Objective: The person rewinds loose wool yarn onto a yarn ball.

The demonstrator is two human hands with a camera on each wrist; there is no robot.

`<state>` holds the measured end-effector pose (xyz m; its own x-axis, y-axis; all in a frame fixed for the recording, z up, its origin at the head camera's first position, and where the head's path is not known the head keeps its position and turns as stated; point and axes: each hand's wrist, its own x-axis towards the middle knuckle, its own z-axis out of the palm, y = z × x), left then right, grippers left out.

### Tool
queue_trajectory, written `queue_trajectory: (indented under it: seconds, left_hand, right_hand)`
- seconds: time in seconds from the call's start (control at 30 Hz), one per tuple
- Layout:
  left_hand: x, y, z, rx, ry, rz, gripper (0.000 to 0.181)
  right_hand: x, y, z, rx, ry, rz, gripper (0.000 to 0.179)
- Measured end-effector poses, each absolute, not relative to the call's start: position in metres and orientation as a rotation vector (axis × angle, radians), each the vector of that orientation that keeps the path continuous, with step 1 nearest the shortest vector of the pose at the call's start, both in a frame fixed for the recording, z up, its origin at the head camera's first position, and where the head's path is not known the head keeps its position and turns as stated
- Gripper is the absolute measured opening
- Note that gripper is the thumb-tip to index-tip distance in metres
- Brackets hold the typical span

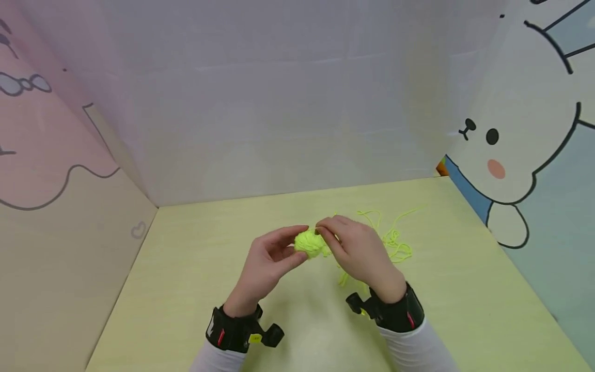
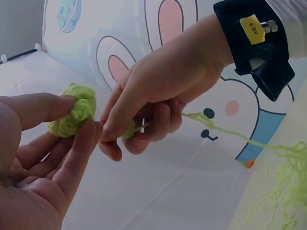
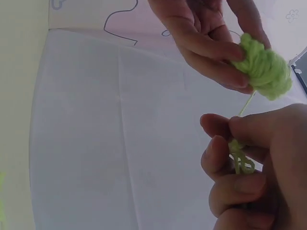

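Gripping the ball (image 1: 309, 244), raised above the table (image 1: 195, 289), between thumb and fingertips of the left hand (image 1: 264, 262), and pinching the strand (image 3: 247, 103) beside the ball with thumb and forefinger of the right hand (image 1: 359, 248), curling the other fingers loosely round a small bunch (image 3: 235, 145). Trailing more yarn (image 2: 240, 135) from the right hand to a loose tangle (image 1: 392, 237) on the table, off to the right. Wearing black straps (image 1: 231, 329) on both wrists, before a pale backdrop (image 1: 279, 119) and a cartoon rabbit (image 1: 520, 160).

Head cam: forward and down, farther back
Left wrist cam (image 1: 272, 336) and right wrist cam (image 1: 354, 303) (super close-up!) look sideways across, both catching the yarn ball (image 1: 309, 244).
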<state>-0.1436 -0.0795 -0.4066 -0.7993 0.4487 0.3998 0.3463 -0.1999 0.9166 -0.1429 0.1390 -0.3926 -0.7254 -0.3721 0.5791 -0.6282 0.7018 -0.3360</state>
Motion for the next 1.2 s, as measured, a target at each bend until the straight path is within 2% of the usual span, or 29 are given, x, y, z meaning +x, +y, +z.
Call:
queue_trajectory:
  seconds: [0.4,0.67,0.93,1.2]
  left_hand:
    - [-0.149,-0.085,-0.41,0.568,1.919,2.483,0.038]
    - [-0.153,-0.083,-0.412,0.446,2.004,2.599,0.037]
    - [-0.156,-0.081,-0.416,0.453,2.123,2.589,0.036]
    - [-0.152,-0.077,-0.41,0.555,2.475,2.392,0.032]
  right_hand:
    - [-0.141,0.12,-0.401,0.817,-2.694,0.629,0.013]
    - [-0.13,0.107,-0.401,1.021,-2.737,0.569,0.014]
    - [-0.123,0.107,-0.397,1.059,-2.639,0.55,0.013]
    - [-0.12,0.117,-0.387,1.055,-2.408,0.651,0.01]
